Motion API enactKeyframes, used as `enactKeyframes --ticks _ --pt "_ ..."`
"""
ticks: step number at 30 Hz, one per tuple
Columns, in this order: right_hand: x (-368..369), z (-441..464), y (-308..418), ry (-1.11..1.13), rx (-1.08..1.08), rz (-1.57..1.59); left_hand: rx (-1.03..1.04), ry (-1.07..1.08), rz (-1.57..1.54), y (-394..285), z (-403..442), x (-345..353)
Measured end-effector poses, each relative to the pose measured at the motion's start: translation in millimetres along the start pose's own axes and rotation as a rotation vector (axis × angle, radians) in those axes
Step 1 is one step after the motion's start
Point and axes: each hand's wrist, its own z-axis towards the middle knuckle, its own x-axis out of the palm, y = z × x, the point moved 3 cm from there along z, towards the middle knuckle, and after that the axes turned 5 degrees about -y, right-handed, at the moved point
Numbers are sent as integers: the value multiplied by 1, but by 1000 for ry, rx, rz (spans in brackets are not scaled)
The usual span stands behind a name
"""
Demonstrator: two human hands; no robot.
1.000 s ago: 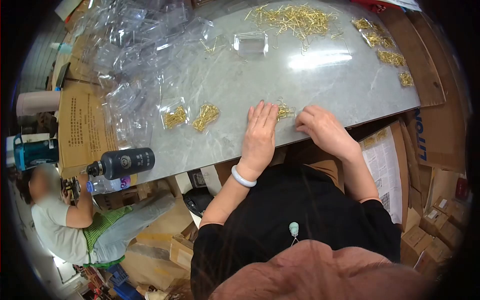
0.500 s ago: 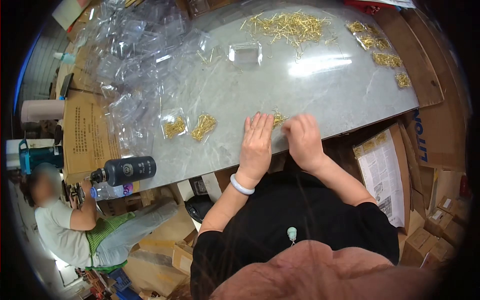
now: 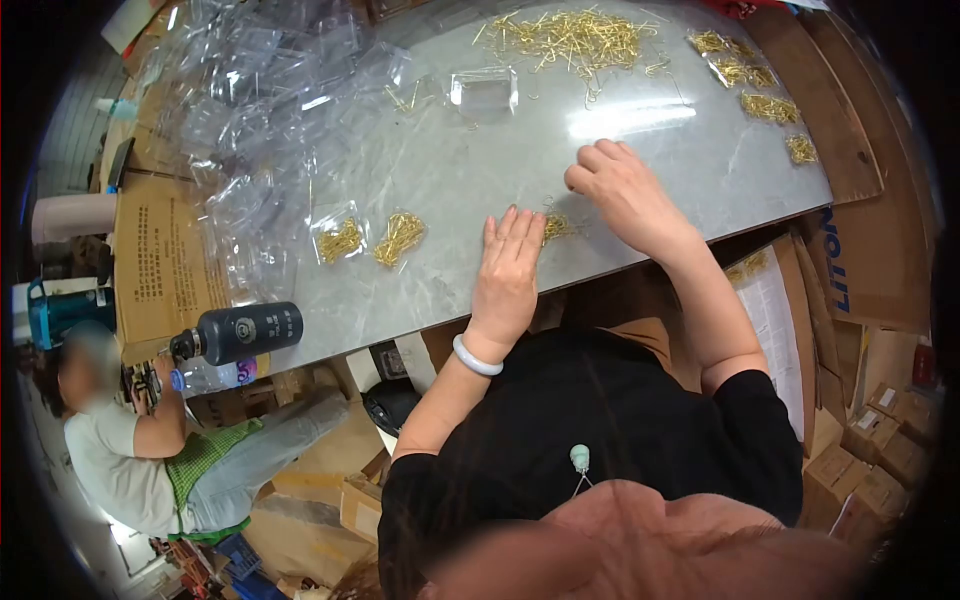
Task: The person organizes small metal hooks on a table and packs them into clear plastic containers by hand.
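Observation:
My left hand (image 3: 506, 285) lies flat on the grey table (image 3: 480, 165), fingers stretched out together. Its fingertips rest beside and partly over a small bunch of gold-coloured wire hooks (image 3: 556, 228), perhaps in a clear bag; the hand hides part of it. Above and right of that bunch is my right hand (image 3: 622, 192), fingers curled in; whatever they hold, if anything, is hidden. Two clear bags of hooks, a left one (image 3: 340, 241) and a right one (image 3: 401, 238), lie left of my left hand. A loose heap of hooks (image 3: 575, 42) spreads along the far side.
Clear plastic bags (image 3: 270, 110) pile up at the left. A clear plastic tray or box (image 3: 483, 92) sits mid-table. Filled bags (image 3: 768, 107) line the right edge beside cardboard (image 3: 815, 105). A dark bottle (image 3: 250, 333) lies near the left edge. Another person (image 3: 110, 430) sits beyond it.
My right hand has moved up and away from the bunch of hooks, further over the table. My left hand stays flat beside the bunch. The whole view has shifted slightly.

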Motion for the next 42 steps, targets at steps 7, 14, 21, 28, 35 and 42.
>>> enactKeyframes --ticks 7,14,21,28,35,42 --pt "14 -10 2 118 -95 95 -35 -16 -11 -3 2 -2" --pt "7 -53 -22 -61 217 138 -23 -22 1 -4 3 -1" --pt "9 -59 7 -267 290 242 -20 -12 15 -4 3 -1" --pt "7 -57 9 -147 207 252 -21 -11 5 -3 2 0" --pt "3 -69 14 -84 187 227 -57 -41 -8 -4 9 -3" --pt "9 -78 16 -221 336 60 -86 -59 -132 1 20 -9"
